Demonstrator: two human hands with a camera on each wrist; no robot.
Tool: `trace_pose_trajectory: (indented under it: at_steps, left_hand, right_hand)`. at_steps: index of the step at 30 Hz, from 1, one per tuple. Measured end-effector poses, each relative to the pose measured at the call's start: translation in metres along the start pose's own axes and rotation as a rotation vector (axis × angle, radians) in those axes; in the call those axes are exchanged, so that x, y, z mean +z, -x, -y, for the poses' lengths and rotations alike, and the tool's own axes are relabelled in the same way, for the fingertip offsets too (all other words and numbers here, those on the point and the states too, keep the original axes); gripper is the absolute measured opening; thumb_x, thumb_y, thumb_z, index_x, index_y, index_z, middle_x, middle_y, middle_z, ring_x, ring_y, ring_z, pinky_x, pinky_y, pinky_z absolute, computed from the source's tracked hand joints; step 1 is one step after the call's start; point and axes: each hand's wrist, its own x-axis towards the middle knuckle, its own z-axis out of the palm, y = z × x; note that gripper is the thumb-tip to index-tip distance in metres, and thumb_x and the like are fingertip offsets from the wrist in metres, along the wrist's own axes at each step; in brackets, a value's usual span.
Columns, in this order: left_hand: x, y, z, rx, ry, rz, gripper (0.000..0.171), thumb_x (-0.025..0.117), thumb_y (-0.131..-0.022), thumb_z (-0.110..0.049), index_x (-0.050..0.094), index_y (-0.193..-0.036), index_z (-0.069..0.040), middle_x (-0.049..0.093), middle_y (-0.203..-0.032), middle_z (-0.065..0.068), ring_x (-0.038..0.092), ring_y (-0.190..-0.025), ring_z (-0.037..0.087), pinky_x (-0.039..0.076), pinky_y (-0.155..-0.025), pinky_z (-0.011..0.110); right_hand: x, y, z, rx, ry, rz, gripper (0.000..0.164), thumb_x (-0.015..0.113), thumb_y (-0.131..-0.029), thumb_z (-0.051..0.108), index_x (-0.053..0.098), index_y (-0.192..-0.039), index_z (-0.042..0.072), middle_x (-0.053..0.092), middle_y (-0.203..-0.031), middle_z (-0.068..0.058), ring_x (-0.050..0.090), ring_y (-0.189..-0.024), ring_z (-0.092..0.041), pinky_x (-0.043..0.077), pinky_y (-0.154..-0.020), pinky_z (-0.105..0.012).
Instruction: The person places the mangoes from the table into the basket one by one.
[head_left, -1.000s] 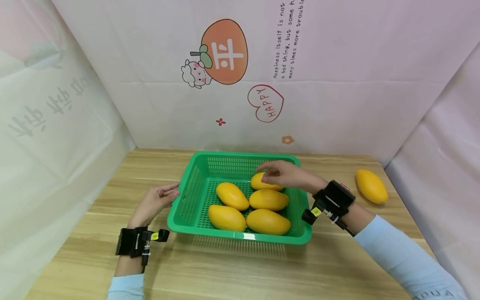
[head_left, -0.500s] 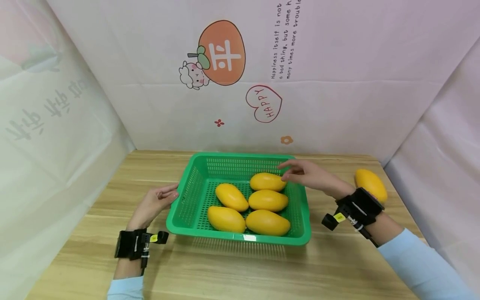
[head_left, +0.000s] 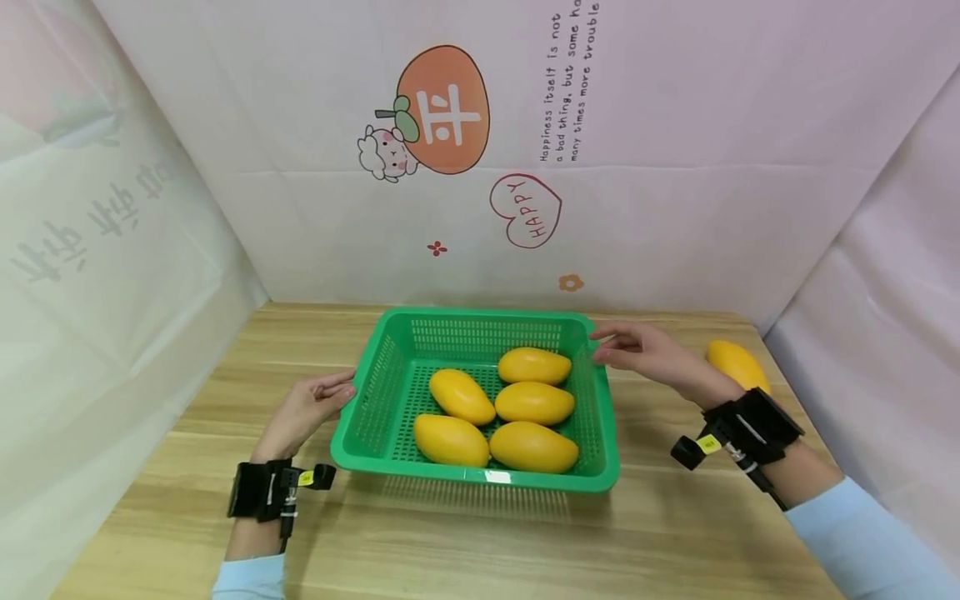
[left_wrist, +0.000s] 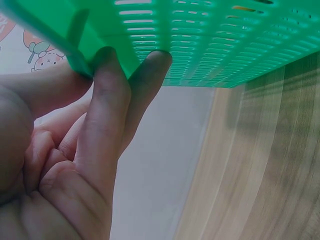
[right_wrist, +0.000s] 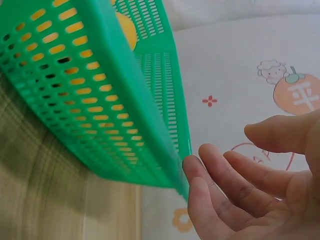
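A green plastic basket [head_left: 472, 482] stands on the table with several yellow mangoes [head_left: 534, 403] lying in it. My left hand [head_left: 303, 410] pinches its left rim; the left wrist view shows the thumb at the rim [left_wrist: 60, 42] and two fingertips [left_wrist: 159, 61] against the slotted wall from below. At the far right corner, my right hand [head_left: 648, 354] holds nothing. Its fingers are loosely bent, and in the right wrist view [right_wrist: 250, 185] the thumb stands apart from them, with fingertips right beside the basket's rim [right_wrist: 115, 65].
One more mango [head_left: 738, 365] lies on the wooden table [head_left: 450, 550] at the far right, partly behind the right wrist. A printed cloth [head_left: 660, 225] rises along the table's back edge, and more cloth hangs at both sides.
My right hand has come off the rear mango inside the basket and moved right to the basket's right rim, its forearm now overlapping the outer mango. The left hand stays on the left rim.
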Motion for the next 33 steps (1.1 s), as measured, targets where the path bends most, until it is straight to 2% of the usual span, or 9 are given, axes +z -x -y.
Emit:
trace_pose_trajectory:
  at_steps: [7,12,18,25,30,33]
  left_hand:
    - [0.000,-0.002,0.001,0.020,0.024,0.012,0.057,0.056,-0.098,-0.031,0.040,-0.144,-0.002,0.052,-0.138,0.027,0.054,-0.119,0.036,0.056,-0.090,0.045]
    - [0.000,-0.002,0.001,0.023,0.024,0.013,0.057,0.056,-0.098,-0.030,0.040,-0.144,0.000,0.051,-0.137,0.028,0.053,-0.120,0.036,0.057,-0.089,0.042]
    - [0.000,0.000,0.001,0.015,0.009,0.006,0.057,0.056,-0.098,-0.030,0.041,-0.144,-0.001,0.049,-0.139,0.028,0.051,-0.123,0.037,0.055,-0.091,0.046]
    - [0.000,0.000,0.002,0.015,0.004,0.005,0.057,0.056,-0.098,-0.031,0.041,-0.144,-0.002,0.049,-0.140,0.028,0.050,-0.124,0.038,0.055,-0.092,0.047]
    - [0.000,0.000,0.001,0.017,0.005,0.003,0.057,0.056,-0.098,-0.031,0.041,-0.144,-0.002,0.049,-0.139,0.028,0.051,-0.123,0.038,0.056,-0.091,0.045]
    - [0.000,0.000,0.001,0.015,0.004,0.003,0.056,0.056,-0.098,-0.031,0.041,-0.144,-0.002,0.049,-0.139,0.028,0.051,-0.122,0.039,0.056,-0.091,0.045]
  right_hand:
    - [-0.006,0.009,-0.014,0.001,-0.023,-0.015,0.048,0.054,-0.099,0.026,0.043,-0.140,0.003,0.059,-0.124,-0.023,0.057,-0.113,-0.036,0.047,-0.100,-0.048]
    - [-0.011,0.018,-0.021,0.016,-0.013,-0.028,0.046,0.054,-0.099,0.027,0.044,-0.139,0.006,0.058,-0.124,-0.022,0.057,-0.114,-0.033,0.047,-0.099,-0.045]
    - [-0.017,0.026,-0.030,0.032,0.009,-0.058,0.044,0.055,-0.099,0.026,0.047,-0.137,0.007,0.061,-0.123,-0.018,0.060,-0.109,-0.024,0.052,-0.096,-0.046]
    - [-0.023,0.034,-0.043,0.041,0.048,-0.085,0.045,0.055,-0.099,0.027,0.047,-0.137,0.003,0.062,-0.123,-0.019,0.059,-0.112,-0.032,0.051,-0.096,-0.048]
    - [-0.028,0.039,-0.053,0.071,0.099,-0.121,0.049,0.056,-0.098,0.032,0.047,-0.137,0.003,0.062,-0.122,-0.019,0.058,-0.112,-0.032,0.049,-0.096,-0.052]
    - [-0.032,0.043,-0.059,0.080,0.125,-0.135,0.051,0.056,-0.098,0.033,0.047,-0.137,0.002,0.062,-0.122,-0.021,0.059,-0.112,-0.031,0.050,-0.095,-0.051]
